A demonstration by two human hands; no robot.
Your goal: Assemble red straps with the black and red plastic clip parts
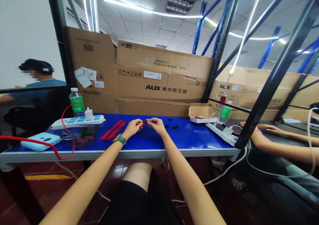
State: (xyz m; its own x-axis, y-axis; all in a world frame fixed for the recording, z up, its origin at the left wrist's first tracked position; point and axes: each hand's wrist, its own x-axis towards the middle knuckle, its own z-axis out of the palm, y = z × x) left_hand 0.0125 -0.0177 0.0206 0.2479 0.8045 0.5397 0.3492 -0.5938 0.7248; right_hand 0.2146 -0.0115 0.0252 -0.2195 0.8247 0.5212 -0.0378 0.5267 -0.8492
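Over the blue tabletop (189,139), my two hands meet fingertip to fingertip. My left hand (132,128), with a green-strapped watch (121,139) at its wrist, pinches a small red strip (142,124). Closed in a pinch beside it, my right hand (157,125) has a small black piece (146,121) at its fingertips; its exact kind is too small to make out. Two flat red strips (112,130) lie on the table left of my left hand. Several small black pieces (174,127) rest to the right of my right hand.
At the left are a power strip (77,121), a bottle (77,102), a light-blue device (41,141) and a red cable (32,139). An open carton (203,120) stands back right near another power strip (221,134). Cardboard (164,82) walls the back. A co-worker's arms (274,140) reach in at right.
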